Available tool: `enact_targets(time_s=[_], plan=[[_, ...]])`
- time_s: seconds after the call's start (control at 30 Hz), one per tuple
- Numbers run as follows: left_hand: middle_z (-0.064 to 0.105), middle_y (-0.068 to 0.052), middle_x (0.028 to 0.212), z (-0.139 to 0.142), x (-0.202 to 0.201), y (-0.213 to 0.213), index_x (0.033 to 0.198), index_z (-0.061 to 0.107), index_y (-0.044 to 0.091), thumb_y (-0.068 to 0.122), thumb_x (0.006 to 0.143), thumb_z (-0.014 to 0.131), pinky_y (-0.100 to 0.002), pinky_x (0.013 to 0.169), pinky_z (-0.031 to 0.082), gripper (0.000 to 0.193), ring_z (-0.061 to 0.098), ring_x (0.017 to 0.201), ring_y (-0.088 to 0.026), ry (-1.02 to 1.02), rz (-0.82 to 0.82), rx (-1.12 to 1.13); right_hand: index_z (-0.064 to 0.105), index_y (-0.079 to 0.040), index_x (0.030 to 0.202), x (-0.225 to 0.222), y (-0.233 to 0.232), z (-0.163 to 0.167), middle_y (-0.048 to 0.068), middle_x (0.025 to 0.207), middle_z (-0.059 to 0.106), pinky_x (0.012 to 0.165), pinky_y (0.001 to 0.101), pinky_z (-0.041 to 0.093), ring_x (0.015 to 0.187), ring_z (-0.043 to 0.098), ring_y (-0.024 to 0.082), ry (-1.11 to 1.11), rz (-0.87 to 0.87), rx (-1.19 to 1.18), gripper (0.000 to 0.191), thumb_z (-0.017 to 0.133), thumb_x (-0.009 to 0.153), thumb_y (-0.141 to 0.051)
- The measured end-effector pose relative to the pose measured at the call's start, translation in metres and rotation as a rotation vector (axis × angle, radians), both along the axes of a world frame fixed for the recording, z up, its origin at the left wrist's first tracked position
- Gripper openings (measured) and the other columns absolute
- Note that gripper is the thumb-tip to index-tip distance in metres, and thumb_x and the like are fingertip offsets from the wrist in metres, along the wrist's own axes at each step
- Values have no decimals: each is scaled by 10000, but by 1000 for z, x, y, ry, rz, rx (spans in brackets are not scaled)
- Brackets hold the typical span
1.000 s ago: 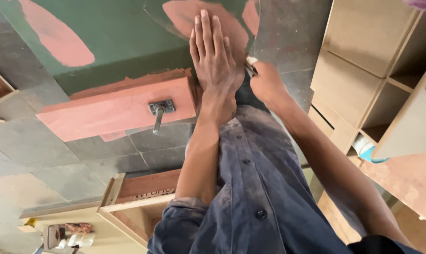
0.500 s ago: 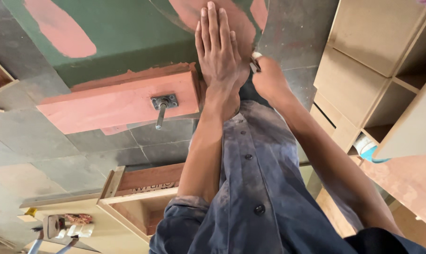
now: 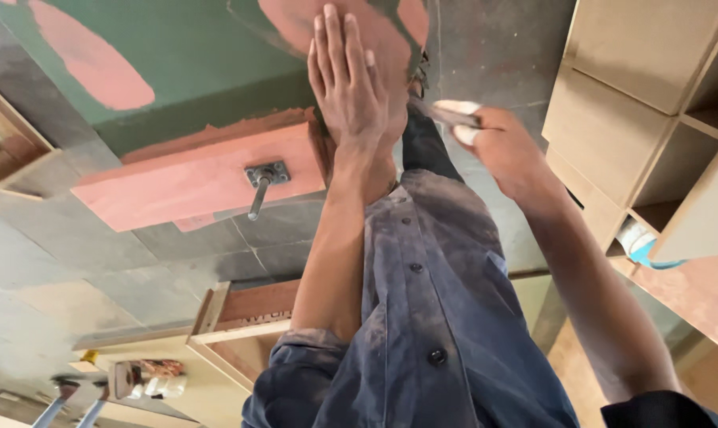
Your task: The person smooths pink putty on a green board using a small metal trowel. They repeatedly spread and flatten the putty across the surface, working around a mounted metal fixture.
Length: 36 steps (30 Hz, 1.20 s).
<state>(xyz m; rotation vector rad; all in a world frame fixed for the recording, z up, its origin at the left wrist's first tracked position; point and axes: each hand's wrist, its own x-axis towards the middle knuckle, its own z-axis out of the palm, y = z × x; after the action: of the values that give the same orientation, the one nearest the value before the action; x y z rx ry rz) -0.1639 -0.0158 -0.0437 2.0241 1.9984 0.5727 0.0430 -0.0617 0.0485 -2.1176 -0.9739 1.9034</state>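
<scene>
A: Where is the left hand (image 3: pixel 349 83)?

B: Spread flat, fingers together, on the green-painted wooden panel with pink filler patches (image 3: pixel 192 71), near its front edge.

A: And the right hand (image 3: pixel 497 143)?

B: Pinched around a thin grey scraper-like tool (image 3: pixel 446 116), just off the panel's right edge, above open grey tiled floor (image 3: pixel 121 269). Tan box shelves (image 3: pixel 652 119) stand close by on the right.

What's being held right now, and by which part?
The right hand pinches a thin flat tool by its near end. The left hand holds nothing, pressed flat on the green panel.
</scene>
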Motion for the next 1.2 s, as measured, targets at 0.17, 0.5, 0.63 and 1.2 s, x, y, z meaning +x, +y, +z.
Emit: enact_targets(time_s=[0.17, 0.5, 0.63, 1.2], plan=[[365, -130, 1656, -9, 1, -1, 1556, 429, 62, 259, 1165, 393, -440, 1298, 291, 439, 341, 1575, -294, 76, -10, 22, 670, -19, 1394, 11, -32, -61, 21, 1061, 634, 827, 302, 413, 944, 528, 155, 143, -299, 175, 451, 578, 953, -47], [349, -141, 1673, -2, 3, -4, 1574, 404, 46, 257, 1179, 369, -470, 1332, 279, 449, 324, 1590, -320, 165, -53, -22, 689, -64, 1332, -31, 5, -62, 268, 1162, 705, 952, 435, 485, 1132, 649, 393, -105, 332, 260, 366, 565, 992, -123], [316, -172, 1680, 5, 5, -2, 1573, 385, 17, 244, 1180, 350, -479, 1318, 271, 455, 310, 1590, -348, 119, -78, -15, 672, -39, 1330, 42, -11, -24, 253, 1112, 734, 858, 456, 487, 998, 645, 412, 369, 62, 350, 401, 570, 945, -80], [342, -158, 1675, 4, 9, -2, 1556, 420, 23, 262, 1176, 368, -466, 1317, 275, 452, 328, 1582, -335, 174, -62, -29, 644, 49, 934, -55, -1, -79, 314, 833, 675, 749, 559, 529, 835, 668, 497, -165, 210, 501, 143, 603, 800, 19]])
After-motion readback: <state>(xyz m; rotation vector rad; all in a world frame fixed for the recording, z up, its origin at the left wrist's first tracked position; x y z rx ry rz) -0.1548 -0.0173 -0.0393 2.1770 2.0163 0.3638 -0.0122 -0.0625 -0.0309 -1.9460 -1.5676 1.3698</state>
